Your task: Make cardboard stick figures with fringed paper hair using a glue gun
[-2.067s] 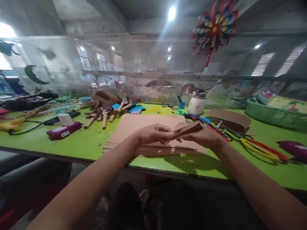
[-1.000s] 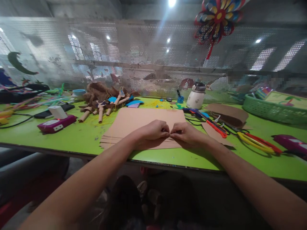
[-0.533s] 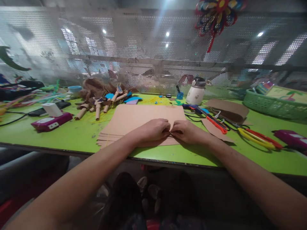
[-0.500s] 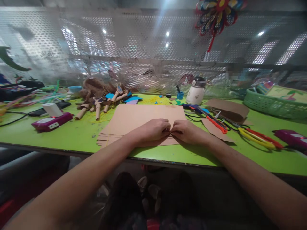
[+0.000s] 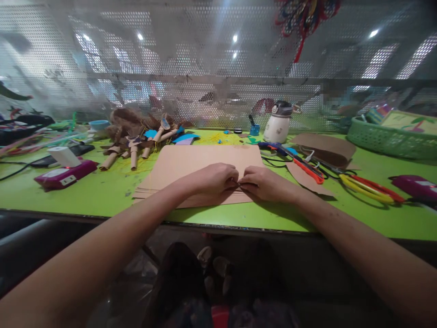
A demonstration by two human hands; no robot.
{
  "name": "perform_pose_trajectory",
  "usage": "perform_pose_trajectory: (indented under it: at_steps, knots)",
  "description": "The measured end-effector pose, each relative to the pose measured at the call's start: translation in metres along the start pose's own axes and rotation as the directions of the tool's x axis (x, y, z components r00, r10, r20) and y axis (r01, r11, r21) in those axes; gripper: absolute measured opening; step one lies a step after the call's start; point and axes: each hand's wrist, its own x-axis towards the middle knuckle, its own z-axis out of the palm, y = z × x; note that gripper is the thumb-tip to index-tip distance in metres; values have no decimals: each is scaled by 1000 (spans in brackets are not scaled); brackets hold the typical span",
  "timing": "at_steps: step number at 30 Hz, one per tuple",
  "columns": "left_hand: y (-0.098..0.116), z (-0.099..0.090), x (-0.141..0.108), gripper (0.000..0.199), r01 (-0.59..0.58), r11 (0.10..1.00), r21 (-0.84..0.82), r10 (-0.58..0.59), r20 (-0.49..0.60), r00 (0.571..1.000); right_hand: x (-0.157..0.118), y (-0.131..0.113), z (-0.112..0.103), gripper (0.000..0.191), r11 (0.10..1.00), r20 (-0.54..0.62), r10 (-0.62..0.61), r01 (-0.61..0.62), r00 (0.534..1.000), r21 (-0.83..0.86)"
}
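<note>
Brown paper stack (image 5: 205, 157) lies flat along the desk's (image 5: 116, 193) near edge, presumably for easy reach; left hand (image 5: 218, 177) and right hand (image 5: 268, 183) meet above its near side, fingertips pinched together, apparently for precision; any piece between cannot be discerned; white jar (image 5: 276, 129) stands toward the far edge.

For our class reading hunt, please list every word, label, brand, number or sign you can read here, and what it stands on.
No text can be read.
Left purple socket block: pale label, too blurred.
Right purple block: pale patch, too blurred.
White bottle: marks too small to tell.
Brown paper stack: no writing visible.
</note>
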Motion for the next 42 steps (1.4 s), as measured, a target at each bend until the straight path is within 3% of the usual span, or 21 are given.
perform_pose_trajectory:
  at_steps: [5,11,16,25,42]
  knots:
    - [1,0,3,19,-15,998,67,13,20,1000,0,2,-1,23,1000,4,-7,7,1000,19]
    - [6,6,-7,24,-24,992,124,33,-69,997,1,-1,2,22,998,3,-43,43,999,-42]
    - [10,8,-17,22,10,998,69,-1,-127,992,1,-3,5,22,998,-31,-42,40,999,-54]
    - [7,8,-19,18,38,996,-79,-46,-100,994,-3,-1,2,23,998,-12,-55,54,998,-42]
    - [-1,4,-21,15,12,1000,-15,-13,-25,1000,-11,12,-4,22,998,65,-45,41,997,49]
